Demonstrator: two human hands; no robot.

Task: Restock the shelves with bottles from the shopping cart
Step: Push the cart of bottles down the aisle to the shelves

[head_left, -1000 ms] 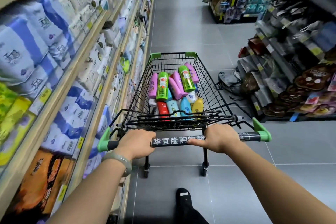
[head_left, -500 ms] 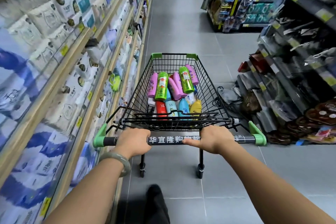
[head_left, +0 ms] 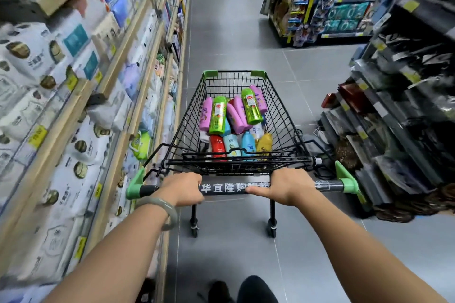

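A black wire shopping cart [head_left: 192, 110] with green corners stands in the aisle straight ahead of me. Several bottles lie in its basket: pink ones [head_left: 205, 113], two green ones [head_left: 218, 115], a red one [head_left: 218, 145], light blue ones [head_left: 247, 143] and a yellow one [head_left: 264, 143]. My left hand [head_left: 182, 189] grips the cart's handle bar [head_left: 229, 188] left of its white lettering. My right hand [head_left: 288, 186] grips the bar on the right, thumb lying along it.
Wooden shelves [head_left: 115, 61] packed with white and blue paper packs run along my left, close to the cart. Dark racks [head_left: 398, 115] of bagged goods line the right, with items [head_left: 317, 145] on the floor beside the cart. Grey tiled aisle [head_left: 226, 22] stretches ahead.
The cart and I have rolled forward along the aisle; the left shelves' packs have slid past toward me. Both hands keep the same hold on the handle bar.
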